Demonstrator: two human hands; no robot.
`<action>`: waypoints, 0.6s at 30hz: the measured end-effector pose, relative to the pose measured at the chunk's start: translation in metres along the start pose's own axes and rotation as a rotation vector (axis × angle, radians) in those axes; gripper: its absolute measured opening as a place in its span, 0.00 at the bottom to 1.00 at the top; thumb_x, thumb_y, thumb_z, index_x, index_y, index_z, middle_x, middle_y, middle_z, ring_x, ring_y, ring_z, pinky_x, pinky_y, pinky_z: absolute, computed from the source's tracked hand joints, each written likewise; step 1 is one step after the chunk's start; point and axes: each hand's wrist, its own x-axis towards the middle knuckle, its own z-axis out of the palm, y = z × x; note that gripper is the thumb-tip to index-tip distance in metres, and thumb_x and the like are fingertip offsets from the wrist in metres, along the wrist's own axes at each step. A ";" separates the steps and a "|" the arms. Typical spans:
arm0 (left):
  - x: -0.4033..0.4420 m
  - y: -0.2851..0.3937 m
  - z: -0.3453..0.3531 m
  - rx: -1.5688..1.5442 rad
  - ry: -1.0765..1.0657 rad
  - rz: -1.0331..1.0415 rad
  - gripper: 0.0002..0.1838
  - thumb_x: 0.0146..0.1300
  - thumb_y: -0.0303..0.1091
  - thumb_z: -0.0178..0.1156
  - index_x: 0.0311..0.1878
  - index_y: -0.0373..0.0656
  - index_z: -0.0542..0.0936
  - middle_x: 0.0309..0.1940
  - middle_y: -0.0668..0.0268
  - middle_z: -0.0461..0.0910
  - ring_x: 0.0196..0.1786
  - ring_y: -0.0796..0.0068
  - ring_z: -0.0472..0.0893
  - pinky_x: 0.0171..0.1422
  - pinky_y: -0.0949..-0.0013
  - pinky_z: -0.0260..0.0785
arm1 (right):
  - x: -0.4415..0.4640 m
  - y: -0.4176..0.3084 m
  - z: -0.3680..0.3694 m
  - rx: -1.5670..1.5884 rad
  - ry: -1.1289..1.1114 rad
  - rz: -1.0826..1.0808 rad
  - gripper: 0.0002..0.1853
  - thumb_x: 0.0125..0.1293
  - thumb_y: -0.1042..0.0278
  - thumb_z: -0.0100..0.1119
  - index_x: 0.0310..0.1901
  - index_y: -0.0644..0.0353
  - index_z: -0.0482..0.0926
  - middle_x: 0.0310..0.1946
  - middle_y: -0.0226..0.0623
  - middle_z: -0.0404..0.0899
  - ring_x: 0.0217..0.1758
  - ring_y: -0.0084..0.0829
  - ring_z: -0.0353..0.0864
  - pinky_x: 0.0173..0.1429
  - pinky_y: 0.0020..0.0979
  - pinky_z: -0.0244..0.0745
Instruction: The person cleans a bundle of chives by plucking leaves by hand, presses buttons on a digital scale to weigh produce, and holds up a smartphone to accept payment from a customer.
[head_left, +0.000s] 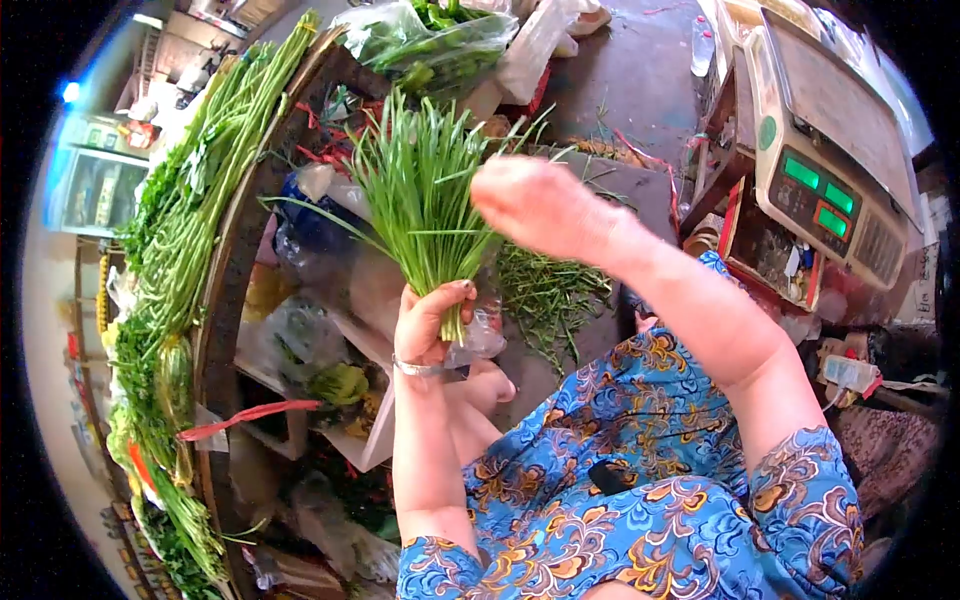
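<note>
My left hand [437, 318] is wrapped round the lower stalks of a bunch of garlic chives [420, 190], held upright with the green blades fanning out above. A bracelet circles the left wrist. My right hand [535, 205] is beside the blades on their right, curled closed and blurred by motion. Whatever its fingers may hold is hidden. Below the right hand, a heap of loose green trimmings [555, 290] lies on the floor.
Long green vegetables [215, 190] line a wooden-edged shelf on the left, with a red strip [245, 420] hanging there. Plastic bags of greens [430, 45] sit ahead. On the right, a digital scale [825, 150] rests above an open drawer [770, 245]. A plastic bottle [702, 45] stands nearby.
</note>
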 end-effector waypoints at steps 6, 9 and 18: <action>-0.009 0.002 -0.005 0.012 -0.079 0.045 0.13 0.54 0.22 0.62 0.44 0.35 0.76 0.27 0.59 0.79 0.21 0.70 0.75 0.24 0.71 0.67 | 0.010 0.028 -0.054 0.065 0.320 0.165 0.06 0.60 0.68 0.60 0.35 0.60 0.80 0.31 0.43 0.77 0.37 0.45 0.79 0.42 0.40 0.76; -0.009 0.003 -0.003 0.045 -0.107 0.028 0.16 0.52 0.23 0.64 0.45 0.35 0.75 0.24 0.60 0.78 0.19 0.70 0.74 0.22 0.70 0.66 | 0.004 0.029 -0.053 -0.028 0.244 0.164 0.08 0.59 0.68 0.62 0.38 0.59 0.82 0.33 0.42 0.76 0.39 0.44 0.79 0.44 0.39 0.75; -0.012 0.002 0.001 -0.043 -0.226 0.002 0.14 0.51 0.23 0.64 0.44 0.34 0.78 0.28 0.62 0.80 0.22 0.75 0.77 0.22 0.75 0.67 | 0.005 0.032 -0.035 -0.209 0.075 0.123 0.05 0.60 0.72 0.62 0.38 0.60 0.80 0.34 0.40 0.74 0.40 0.43 0.78 0.45 0.39 0.73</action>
